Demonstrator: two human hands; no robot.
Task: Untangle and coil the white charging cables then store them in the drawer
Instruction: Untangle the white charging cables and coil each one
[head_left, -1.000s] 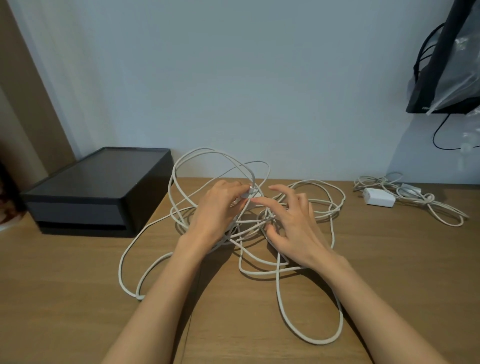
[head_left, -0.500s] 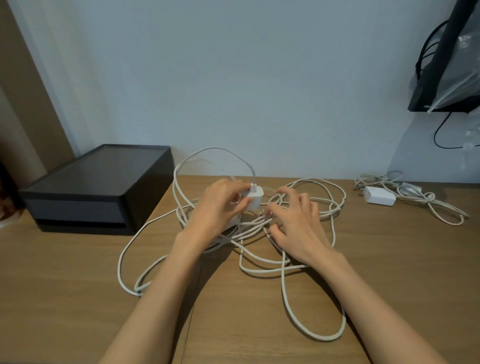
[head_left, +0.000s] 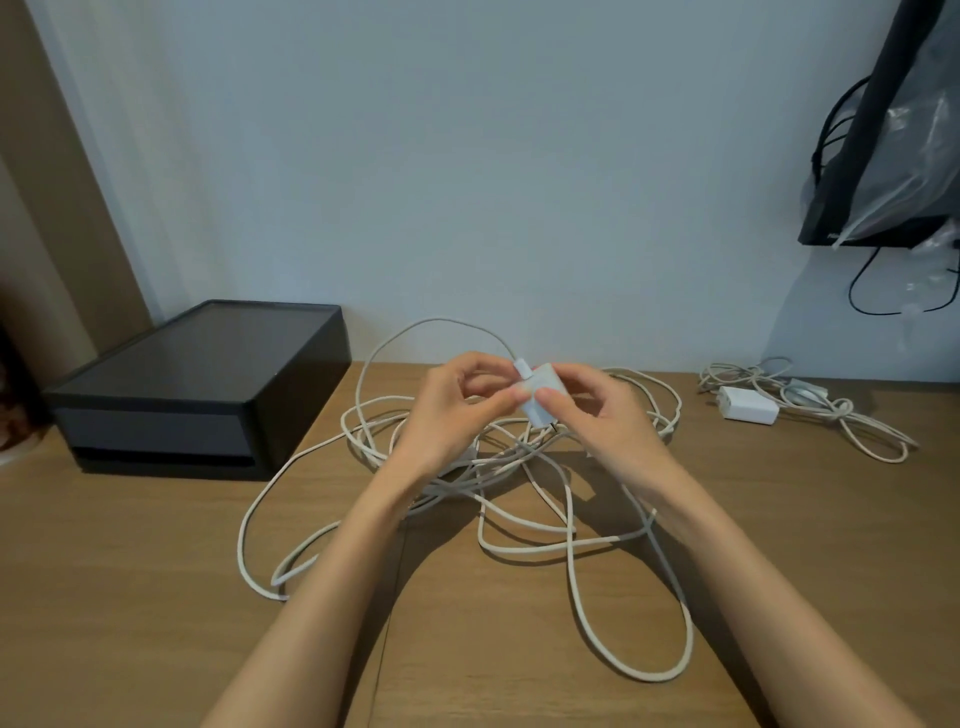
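- White cable (head_left: 524, 540): one long tangled run, loose overlapping loops spread on the wooden bench (head_left: 156, 597), centre of view. One loop arcs up off the surface toward the wall; another long loop reaches toward the near edge.
- White plug block (head_left: 540, 397): small, boxy, lifted above the tangle, tilted. The cable enters it through a short connector at its upper left corner.
- Left hand (head_left: 447, 410): fingers curled, thumb and fingertips pinching the block's left side near the connector. Closed on the block.
- Right hand (head_left: 608, 415): fingers bent, thumb and forefinger pinching the block's right side and lower edge. Also gripping the block.
- Both hands meet at the block, held over the middle of the tangle; strands pass beneath both wrists.
- Black drawer box (head_left: 197, 389): on the bench at left, against the wall, just beside the tangle's left loops. Cannot tell whether the drawer is open.
- Second charger (head_left: 748, 410) with its own bundled white lead: far right on the bench, well apart from the main tangle, untouched.
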